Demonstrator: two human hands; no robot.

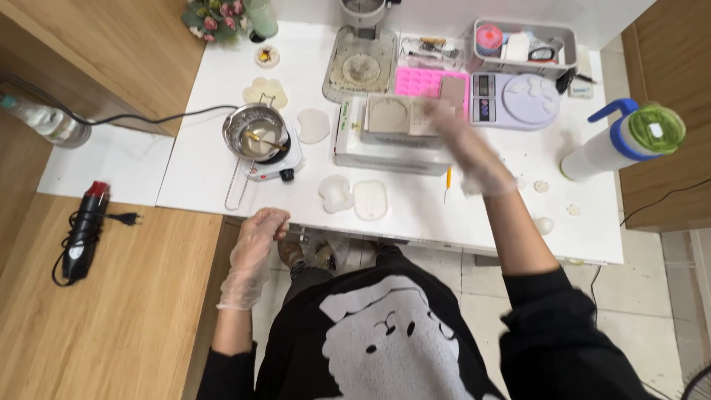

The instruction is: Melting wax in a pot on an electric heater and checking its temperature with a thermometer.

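My right hand (474,159), gloved and blurred, reaches over the white box (389,144) toward the flat grey mould (400,115) lying on top of it, just in front of the pink mould (422,80); I cannot tell whether the fingers have closed on anything. My left hand (255,244), also gloved, rests loosely curled at the counter (207,170) edge, holding nothing. The grey mould looks light, soft and bendy, so I judge it best gripped by its outer rim.

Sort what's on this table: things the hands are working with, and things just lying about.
In hand: right hand reaching over grey mould on white box; left hand at table edge.
Lying about: pot, pink mould, scale, heat gun, bottle.
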